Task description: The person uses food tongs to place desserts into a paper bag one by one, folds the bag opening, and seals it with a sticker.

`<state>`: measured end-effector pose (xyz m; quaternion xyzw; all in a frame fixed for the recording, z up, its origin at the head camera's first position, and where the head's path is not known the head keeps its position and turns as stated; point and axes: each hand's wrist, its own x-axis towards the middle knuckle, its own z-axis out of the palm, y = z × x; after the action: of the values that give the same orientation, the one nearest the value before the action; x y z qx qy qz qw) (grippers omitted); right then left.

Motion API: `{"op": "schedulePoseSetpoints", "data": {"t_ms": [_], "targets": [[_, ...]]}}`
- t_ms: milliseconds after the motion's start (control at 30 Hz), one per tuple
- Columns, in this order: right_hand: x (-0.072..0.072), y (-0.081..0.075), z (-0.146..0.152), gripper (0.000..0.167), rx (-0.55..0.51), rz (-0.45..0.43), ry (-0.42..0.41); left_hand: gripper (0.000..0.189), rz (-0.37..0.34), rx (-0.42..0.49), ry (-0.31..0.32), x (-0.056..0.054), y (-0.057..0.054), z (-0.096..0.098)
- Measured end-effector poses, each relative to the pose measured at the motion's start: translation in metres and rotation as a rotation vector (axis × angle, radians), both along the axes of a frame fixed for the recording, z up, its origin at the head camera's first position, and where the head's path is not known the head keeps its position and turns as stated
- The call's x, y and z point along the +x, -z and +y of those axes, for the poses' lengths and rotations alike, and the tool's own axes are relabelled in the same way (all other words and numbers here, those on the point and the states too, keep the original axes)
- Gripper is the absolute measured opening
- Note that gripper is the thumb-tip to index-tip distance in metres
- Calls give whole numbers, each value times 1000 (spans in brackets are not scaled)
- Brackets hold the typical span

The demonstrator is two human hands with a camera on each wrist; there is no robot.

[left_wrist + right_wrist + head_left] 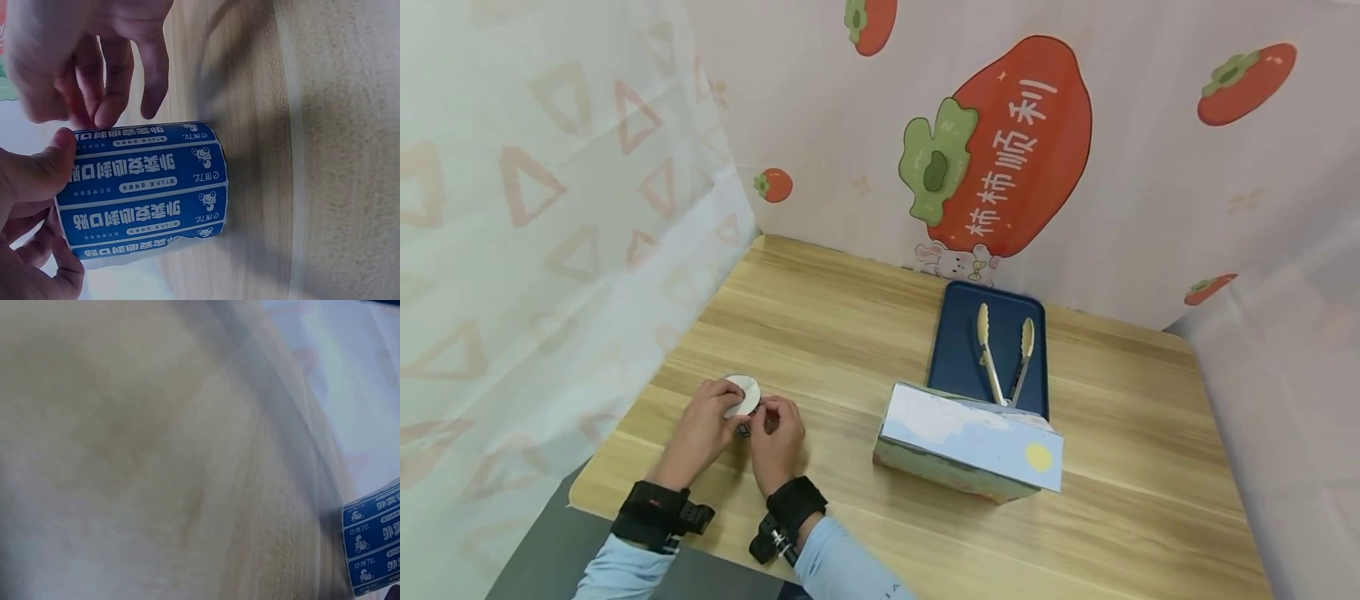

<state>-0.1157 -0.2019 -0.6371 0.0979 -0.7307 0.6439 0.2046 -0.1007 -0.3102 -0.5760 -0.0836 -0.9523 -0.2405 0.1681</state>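
A roll of blue stickers with white print and a small scooter picture stands over the left part of the table. In the head view its round white end faces up. My left hand grips the roll, with the thumb lying along its edge in the left wrist view. Close on the right side is my right hand, its fingers bent and their tips pinching at the roll's edge. Only part of the sticker roll appears in the right wrist view, without the right fingers.
Right of the hands stands a box with a sky-blue top, painted clouds and a yellow sun. Behind it lies a dark blue tray bearing tongs with pale tips. Printed cloth hangs along the wooden table's back.
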Motion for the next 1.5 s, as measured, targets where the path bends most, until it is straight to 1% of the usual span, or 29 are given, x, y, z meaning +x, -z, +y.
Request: {"op": "schedulePoseSetpoints", "data": {"t_ms": [100, 200, 367, 533, 767, 900, 1000, 1133, 1167, 1333, 1500], "targets": [[4, 2, 1, 8, -20, 20, -33, 25, -7, 2, -6, 2, 0, -1], [7, 3, -1, 9, -24, 23, -28, 25, -10, -5, 0, 3, 0, -1], [7, 0, -7, 14, -9, 12, 8, 24, 15, -13, 20, 3, 2, -2], [2, -5, -11, 18, 52, 5, 67, 23, 42, -21, 44, 0, 0, -3], [-4, -8, -14, 20, 90, 19, 105, 22, 35, -46, 53, -4, -3, -5], [-6, -3, -10, 21, 67, -5, 74, 21, 10, -44, 47, -4, -1, -4], [-4, 1, -5, 16, 24, -14, 21, 21, -4, -40, 39, -4, 0, -2], [-1, 4, -2, 10, 14, 22, -15, 22, 3, -40, 32, -3, -1, 1], [-1, 4, -2, 10, 18, 34, -17, 23, 5, -42, 33, -3, -2, 1], [-2, 2, -3, 16, 66, 62, 26, 23, -2, -46, 38, -2, -3, 0], [0, -2, -5, 21, 111, 49, 55, 22, -16, -46, 39, -1, -1, -1]]}}
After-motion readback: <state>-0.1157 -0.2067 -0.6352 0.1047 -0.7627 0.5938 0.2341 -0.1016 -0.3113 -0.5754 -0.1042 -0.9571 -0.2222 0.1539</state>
